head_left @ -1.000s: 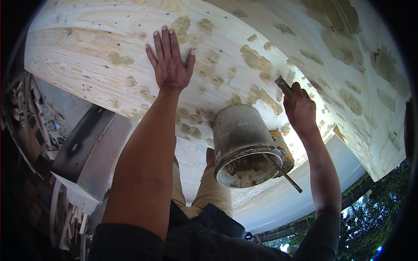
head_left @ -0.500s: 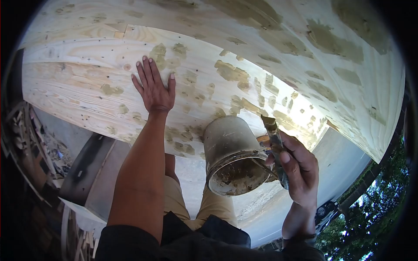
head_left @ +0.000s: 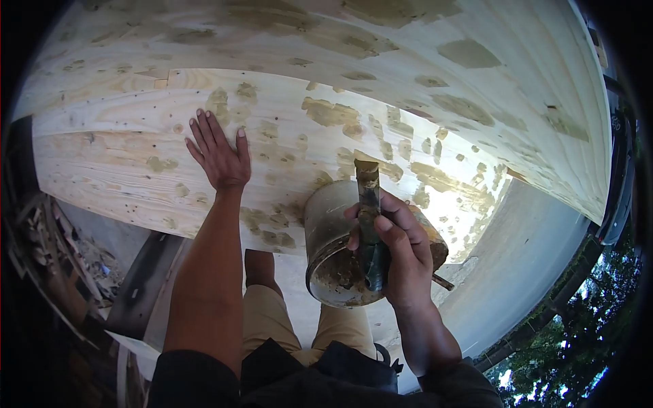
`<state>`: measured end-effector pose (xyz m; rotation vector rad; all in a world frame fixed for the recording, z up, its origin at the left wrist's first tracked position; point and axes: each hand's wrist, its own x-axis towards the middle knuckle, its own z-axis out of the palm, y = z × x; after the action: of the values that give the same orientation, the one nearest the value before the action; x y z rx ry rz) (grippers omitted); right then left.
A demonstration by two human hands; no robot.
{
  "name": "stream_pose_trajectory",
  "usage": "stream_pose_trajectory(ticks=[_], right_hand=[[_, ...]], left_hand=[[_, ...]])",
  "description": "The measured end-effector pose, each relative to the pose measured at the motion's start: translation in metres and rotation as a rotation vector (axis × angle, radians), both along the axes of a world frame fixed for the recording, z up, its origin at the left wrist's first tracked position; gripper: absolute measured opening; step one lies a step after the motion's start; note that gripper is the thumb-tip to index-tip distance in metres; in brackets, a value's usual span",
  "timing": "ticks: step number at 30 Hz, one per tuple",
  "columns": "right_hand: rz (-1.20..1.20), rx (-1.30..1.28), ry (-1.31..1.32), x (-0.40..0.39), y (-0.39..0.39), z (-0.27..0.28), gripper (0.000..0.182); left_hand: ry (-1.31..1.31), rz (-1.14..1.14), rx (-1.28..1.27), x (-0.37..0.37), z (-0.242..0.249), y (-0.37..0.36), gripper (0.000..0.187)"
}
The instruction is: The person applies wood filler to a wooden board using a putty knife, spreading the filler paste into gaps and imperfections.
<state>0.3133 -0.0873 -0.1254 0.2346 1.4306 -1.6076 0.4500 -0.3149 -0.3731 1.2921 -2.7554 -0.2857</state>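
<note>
My left hand (head_left: 222, 158) lies flat on the plywood surface (head_left: 115, 156), fingers spread. In my right hand (head_left: 401, 248) is a putty knife (head_left: 368, 204), its worn blade pointing away from me and its handle smeared. Just behind that hand a dirty grey bucket (head_left: 325, 219) rests tilted on the plywood, its mouth towards me and residue inside. My right hand and the knife cover part of the bucket. Tan filler patches (head_left: 330, 112) dot the wood near both hands.
A second plywood panel (head_left: 469, 54) rises behind the surface, also patched with filler. Scrap wood (head_left: 61, 251) is piled at the left. A brown object (head_left: 430, 234) with a stick shows past my right hand. Trees (head_left: 564, 353) stand at the lower right.
My right hand has moved left with the putty knife, now in front of the bucket. The view has shifted, while my left hand stays flat on the same spot of plywood.
</note>
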Motion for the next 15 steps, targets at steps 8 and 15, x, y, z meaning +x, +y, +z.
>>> stream_pose_trajectory(ticks=[8, 15], right_hand=[[-0.317, -0.054, -0.031, -0.010, -0.004, -0.008, 0.044], [-0.747, -0.149, -0.061, -0.047, -0.020, -0.040, 0.037]], left_hand=[[-0.038, -0.005, -0.023, 0.000, 0.000, 0.001, 0.074], [-0.031, 0.015, -0.045, -0.001, -0.003, 0.002, 0.073]])
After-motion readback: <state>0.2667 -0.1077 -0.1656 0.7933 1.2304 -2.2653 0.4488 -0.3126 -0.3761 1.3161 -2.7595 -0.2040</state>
